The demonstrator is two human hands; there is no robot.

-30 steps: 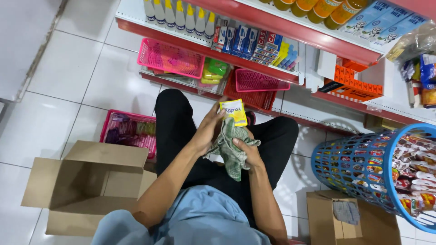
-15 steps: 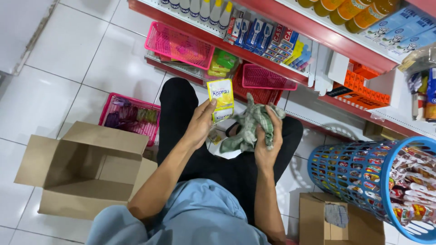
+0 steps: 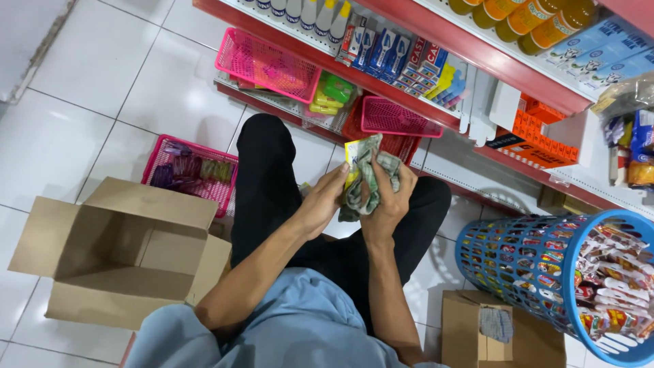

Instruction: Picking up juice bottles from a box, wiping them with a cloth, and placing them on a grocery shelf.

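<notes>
Hands: 2. Left hand (image 3: 325,201) holds the yellow packet (image 3: 353,158); right hand (image 3: 385,197) is shut on the cloth (image 3: 368,178).
Pink baskets: 3. One pink basket (image 3: 185,170) on the floor w/ small things in it, 2 more on the low shelf (image 3: 436,117).
Boxes: 2. Big open box (image 3: 122,249) on the left, small box (image 3: 501,330) on the right.
Blue basket (image 3: 565,283): 1, full of snack packs.
Cloth look: gray-green, crumpled, soft, pressed on the packet.
Packet look: small, flat, yellow and white, mostly hidden by the cloth.
Where: both up in front of the person, over the black knees, near the low shelf.
Change: half a sec ago the packet stood clear of the cloth; now the cloth covers most of it.
</notes>
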